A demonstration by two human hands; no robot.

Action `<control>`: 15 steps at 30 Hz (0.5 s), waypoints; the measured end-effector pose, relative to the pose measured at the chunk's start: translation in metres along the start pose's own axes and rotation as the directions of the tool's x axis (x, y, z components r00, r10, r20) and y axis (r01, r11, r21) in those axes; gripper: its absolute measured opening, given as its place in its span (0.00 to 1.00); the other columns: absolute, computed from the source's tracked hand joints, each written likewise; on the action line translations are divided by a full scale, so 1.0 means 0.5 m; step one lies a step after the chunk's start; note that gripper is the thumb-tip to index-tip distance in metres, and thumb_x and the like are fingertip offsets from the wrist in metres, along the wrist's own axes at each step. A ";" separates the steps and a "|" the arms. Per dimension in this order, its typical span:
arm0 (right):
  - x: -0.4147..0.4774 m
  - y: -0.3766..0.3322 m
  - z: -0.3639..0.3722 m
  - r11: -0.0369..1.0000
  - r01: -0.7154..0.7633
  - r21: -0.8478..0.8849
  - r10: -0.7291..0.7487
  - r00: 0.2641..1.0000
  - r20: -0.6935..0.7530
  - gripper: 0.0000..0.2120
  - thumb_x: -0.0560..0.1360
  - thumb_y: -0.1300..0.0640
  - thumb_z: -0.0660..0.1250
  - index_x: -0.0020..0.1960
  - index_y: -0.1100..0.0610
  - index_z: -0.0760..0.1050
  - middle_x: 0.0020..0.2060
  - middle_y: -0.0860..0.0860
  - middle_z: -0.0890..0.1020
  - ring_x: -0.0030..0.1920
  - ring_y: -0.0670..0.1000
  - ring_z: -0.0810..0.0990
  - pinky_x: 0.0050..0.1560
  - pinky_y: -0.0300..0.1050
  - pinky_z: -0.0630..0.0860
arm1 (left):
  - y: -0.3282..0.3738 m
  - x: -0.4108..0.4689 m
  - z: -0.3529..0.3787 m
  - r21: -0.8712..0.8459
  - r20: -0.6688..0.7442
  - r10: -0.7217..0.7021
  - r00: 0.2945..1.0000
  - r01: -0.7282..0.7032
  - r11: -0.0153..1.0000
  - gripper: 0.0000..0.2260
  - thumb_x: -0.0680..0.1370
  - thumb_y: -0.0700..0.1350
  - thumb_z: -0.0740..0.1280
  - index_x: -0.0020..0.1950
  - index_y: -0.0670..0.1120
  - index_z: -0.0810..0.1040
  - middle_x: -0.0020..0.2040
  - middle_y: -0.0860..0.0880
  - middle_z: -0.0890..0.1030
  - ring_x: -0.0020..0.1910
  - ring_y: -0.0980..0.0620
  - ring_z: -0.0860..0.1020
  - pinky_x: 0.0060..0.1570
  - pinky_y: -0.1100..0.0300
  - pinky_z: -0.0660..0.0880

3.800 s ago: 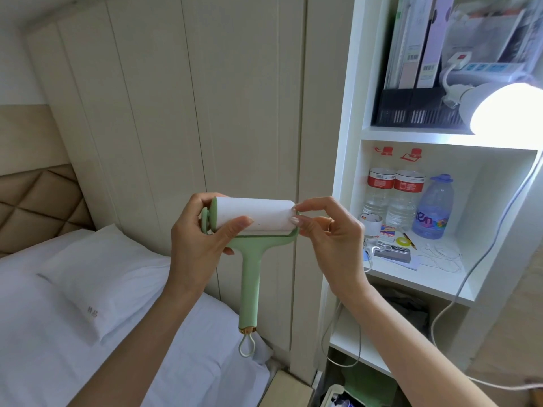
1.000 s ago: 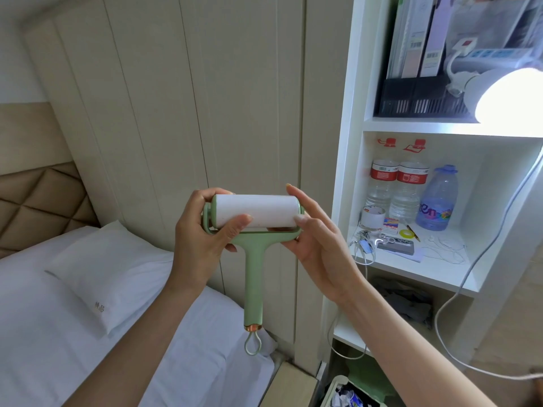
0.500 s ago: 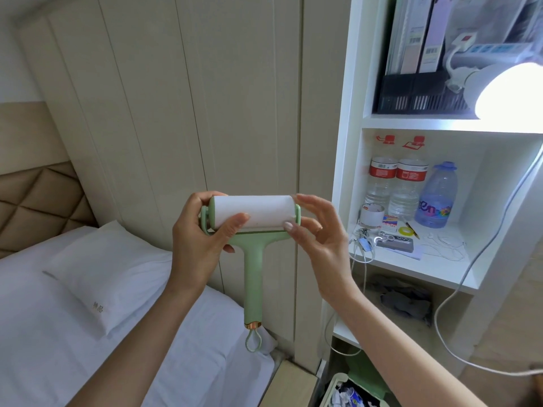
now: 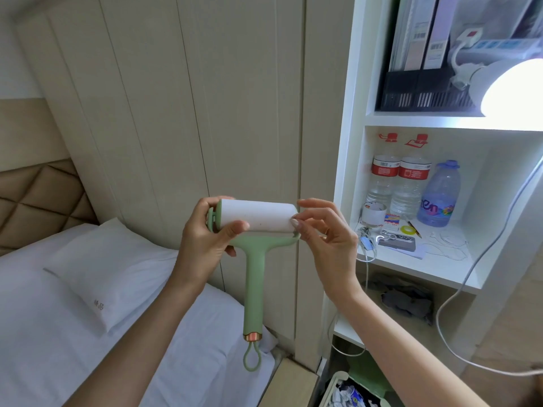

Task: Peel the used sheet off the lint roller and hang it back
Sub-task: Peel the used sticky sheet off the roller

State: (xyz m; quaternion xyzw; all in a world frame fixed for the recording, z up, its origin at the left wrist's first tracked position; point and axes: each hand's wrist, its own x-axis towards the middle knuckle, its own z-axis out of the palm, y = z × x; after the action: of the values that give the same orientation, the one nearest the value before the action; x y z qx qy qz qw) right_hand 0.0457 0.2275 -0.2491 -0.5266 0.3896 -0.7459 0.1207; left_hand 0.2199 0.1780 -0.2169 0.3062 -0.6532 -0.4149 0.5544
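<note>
I hold a green lint roller (image 4: 254, 277) upright in front of the wall panels, its handle and hanging loop pointing down. Its white sticky roll (image 4: 258, 215) lies level at the top, with small specks on the paper. My left hand (image 4: 205, 242) grips the roll's left end, thumb across the front. My right hand (image 4: 326, 233) is at the roll's right end, thumb and forefinger pinched at the edge of the sheet. I cannot see a lifted flap of sheet.
A white shelf unit (image 4: 417, 259) on the right holds water bottles (image 4: 399, 186), tape, keys and cables, and a lit lamp (image 4: 517, 89) sits above it. At the left is a bed with a white pillow (image 4: 97, 268). A bin (image 4: 349, 392) stands at the bottom.
My right hand has shifted from cupping the roll's right end to pinching at its edge with the fingertips. The roller and my left hand have barely moved.
</note>
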 end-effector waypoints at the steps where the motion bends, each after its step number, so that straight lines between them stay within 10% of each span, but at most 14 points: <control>1: 0.001 0.002 0.001 1.000 -0.018 0.002 0.018 1.000 -0.013 0.06 0.71 0.66 0.71 0.40 0.56 0.79 0.50 0.53 0.80 0.41 0.46 0.80 0.39 0.52 0.78 | -0.005 0.003 -0.003 -0.017 0.045 -0.024 0.999 0.025 1.000 0.43 0.51 0.64 0.76 0.63 0.52 0.70 0.46 0.52 0.74 0.36 0.62 0.78 0.26 0.67 0.75; 3: 0.003 0.010 0.003 0.999 -0.049 -0.003 0.049 0.997 -0.051 0.06 0.71 0.65 0.71 0.39 0.56 0.78 0.48 0.51 0.80 0.39 0.50 0.79 0.36 0.57 0.78 | -0.015 0.007 -0.009 -0.070 0.138 -0.100 0.985 0.111 0.991 0.53 0.50 0.61 0.79 0.71 0.51 0.63 0.52 0.51 0.75 0.40 0.64 0.79 0.33 0.67 0.77; 7: 0.002 0.023 0.008 0.997 -0.070 -0.019 0.068 0.994 -0.087 0.02 0.71 0.59 0.71 0.40 0.55 0.78 0.47 0.49 0.80 0.39 0.57 0.80 0.35 0.63 0.77 | -0.028 0.012 -0.014 -0.102 0.313 -0.196 0.929 0.238 0.966 0.37 0.57 0.50 0.81 0.64 0.44 0.74 0.59 0.45 0.81 0.58 0.50 0.80 0.54 0.62 0.77; 15: 0.003 0.032 0.019 0.984 -0.173 -0.041 0.172 0.985 -0.018 0.05 0.70 0.54 0.71 0.37 0.47 0.78 0.43 0.40 0.78 0.40 0.64 0.77 0.44 0.61 0.78 | -0.040 0.000 0.019 -0.214 0.092 -0.340 0.936 0.352 0.911 0.15 0.71 0.51 0.67 0.56 0.48 0.74 0.40 0.51 0.84 0.39 0.48 0.84 0.44 0.49 0.82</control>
State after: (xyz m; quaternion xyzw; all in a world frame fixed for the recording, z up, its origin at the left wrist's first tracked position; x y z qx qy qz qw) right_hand 0.0496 0.2115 -0.2582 -0.4879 0.4503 -0.7280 0.1708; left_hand 0.2094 0.1705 -0.2346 0.3404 -0.5513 -0.5865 0.4860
